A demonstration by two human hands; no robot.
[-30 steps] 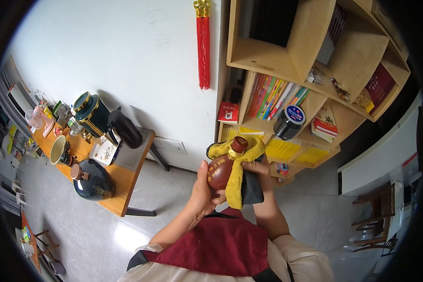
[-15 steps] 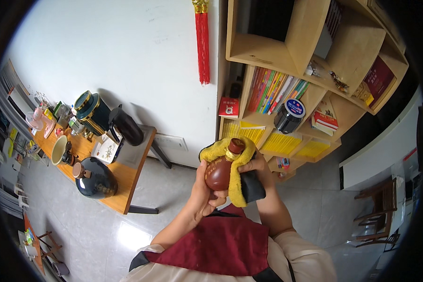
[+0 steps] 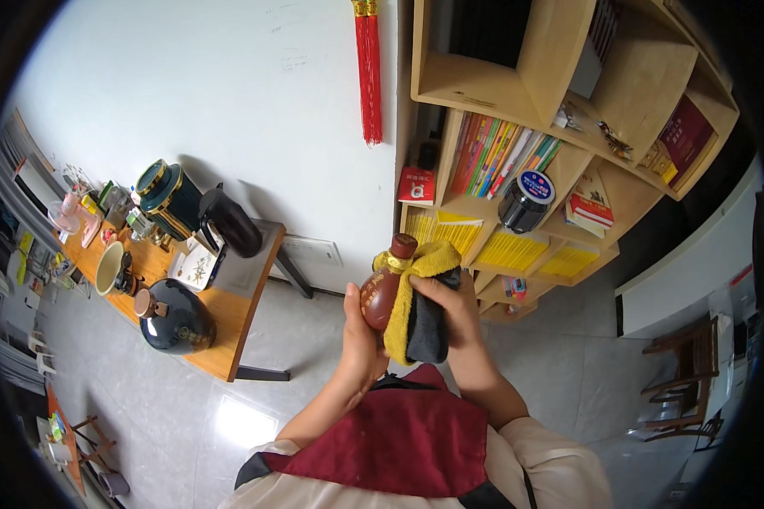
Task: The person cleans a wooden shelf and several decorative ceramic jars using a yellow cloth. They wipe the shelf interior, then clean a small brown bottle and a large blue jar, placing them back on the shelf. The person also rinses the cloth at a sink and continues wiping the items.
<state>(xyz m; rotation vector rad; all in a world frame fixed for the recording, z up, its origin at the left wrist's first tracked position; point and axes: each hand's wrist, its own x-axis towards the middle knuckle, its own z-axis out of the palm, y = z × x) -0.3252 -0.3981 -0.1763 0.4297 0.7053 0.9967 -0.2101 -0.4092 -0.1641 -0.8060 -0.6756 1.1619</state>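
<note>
A round reddish-brown bottle (image 3: 380, 299) with a brown cap and gold trim at its neck is held up in front of me, cap end away from me. My left hand (image 3: 363, 338) grips it from the left and below, thumb along its side. A cloth (image 3: 424, 322), yellow on one face and dark grey on the other, lies folded against the bottle's right side. With closed fingers, my right hand (image 3: 452, 307) pinches this cloth and presses it to the bottle. The fingertips behind the bottle and cloth are hidden.
To the left, a wooden table (image 3: 233, 327) bears a big dark jar (image 3: 176, 318), a black jug (image 3: 229, 222) and a green-gold canister (image 3: 168, 197). Ahead right stands a wooden bookshelf (image 3: 518, 93) with books and a dark round container (image 3: 526, 202). Red tassels (image 3: 368, 81) hang on the wall.
The bottle has shifted slightly left and turned. The cloth, earlier draped behind and around it, is now bunched at its right side, showing more of its grey face.
</note>
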